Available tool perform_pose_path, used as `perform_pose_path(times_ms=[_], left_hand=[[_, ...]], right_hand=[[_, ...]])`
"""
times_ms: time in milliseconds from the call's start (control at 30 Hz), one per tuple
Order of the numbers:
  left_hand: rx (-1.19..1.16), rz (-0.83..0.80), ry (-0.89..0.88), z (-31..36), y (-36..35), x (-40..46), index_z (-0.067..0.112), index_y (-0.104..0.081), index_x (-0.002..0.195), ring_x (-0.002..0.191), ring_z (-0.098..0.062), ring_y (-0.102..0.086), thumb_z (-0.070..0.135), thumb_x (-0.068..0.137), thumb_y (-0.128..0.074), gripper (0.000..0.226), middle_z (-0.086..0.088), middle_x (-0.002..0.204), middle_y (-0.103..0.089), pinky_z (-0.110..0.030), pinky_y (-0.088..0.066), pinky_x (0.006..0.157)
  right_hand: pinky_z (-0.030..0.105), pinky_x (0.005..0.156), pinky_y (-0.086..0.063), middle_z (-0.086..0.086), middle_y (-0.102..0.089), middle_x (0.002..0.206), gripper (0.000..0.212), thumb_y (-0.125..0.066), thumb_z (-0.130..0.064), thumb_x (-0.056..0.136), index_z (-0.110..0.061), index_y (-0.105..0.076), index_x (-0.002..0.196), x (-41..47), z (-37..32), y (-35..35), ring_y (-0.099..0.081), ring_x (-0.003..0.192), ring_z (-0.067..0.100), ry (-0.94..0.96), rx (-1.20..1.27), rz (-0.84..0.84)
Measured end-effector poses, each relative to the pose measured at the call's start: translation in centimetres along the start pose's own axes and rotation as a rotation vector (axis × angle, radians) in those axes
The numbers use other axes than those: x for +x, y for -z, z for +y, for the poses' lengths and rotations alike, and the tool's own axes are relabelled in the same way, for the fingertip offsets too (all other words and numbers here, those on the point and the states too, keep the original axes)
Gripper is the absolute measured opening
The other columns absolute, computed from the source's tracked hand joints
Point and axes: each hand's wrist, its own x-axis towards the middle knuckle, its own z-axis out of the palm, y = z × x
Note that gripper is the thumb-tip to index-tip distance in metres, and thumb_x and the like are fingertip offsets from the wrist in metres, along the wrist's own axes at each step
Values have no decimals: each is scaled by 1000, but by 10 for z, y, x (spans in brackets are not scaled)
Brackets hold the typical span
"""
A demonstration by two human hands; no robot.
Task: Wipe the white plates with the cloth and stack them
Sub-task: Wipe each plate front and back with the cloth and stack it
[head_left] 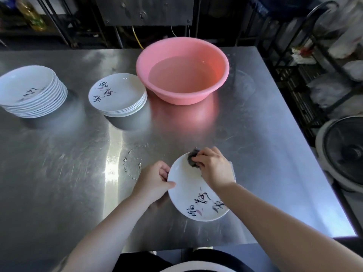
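A white plate (pixel 188 195) with black brush lettering is held over the near part of the steel table. My left hand (pixel 155 180) grips its left rim, thumb on top. My right hand (pixel 213 166) holds a dark grey cloth (pixel 191 157) and presses it against the plate's far edge. Two stacks of matching white plates stand further back: a taller stack (pixel 33 91) at the far left and a shorter stack (pixel 117 95) near the middle.
A pink basin (pixel 182 70) holding water stands at the back of the steel table (pixel 255 134), right of the short stack. Water drops lie on the table left of my left hand. A fan (pixel 343 152) and shelving with bags stand off the right edge.
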Motion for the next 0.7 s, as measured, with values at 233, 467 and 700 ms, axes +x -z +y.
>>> perform_pose_path(times_ms=[233,467,700], left_hand=[[9,64,-23,25,-4,24,15,-73,96,73,-12,-63,9,82,-74,15,5,77,-66,-9,-44,61],[115,-110,71,9,-7,-5,17,-64,80,61,-17,-64,17,77,-74,10,1,71,-70,-31,-52,63],[72,-20,57,29,-3,24,15,-67,87,72,-21,-64,15,84,-73,7,-5,85,-71,-27,-49,67]], right_hand=[[40,60,-54,1,-69,88,18,-71,-1,77,-17,-78,84,8,-6,-5,-60,85,29,90,49,-107],[39,53,-53,3,-68,80,19,-74,5,70,-13,-77,75,1,1,-3,-60,76,31,6,38,1],[39,68,-53,2,-70,92,21,-70,1,77,-16,-78,87,3,-8,-9,-59,88,30,64,89,-115]])
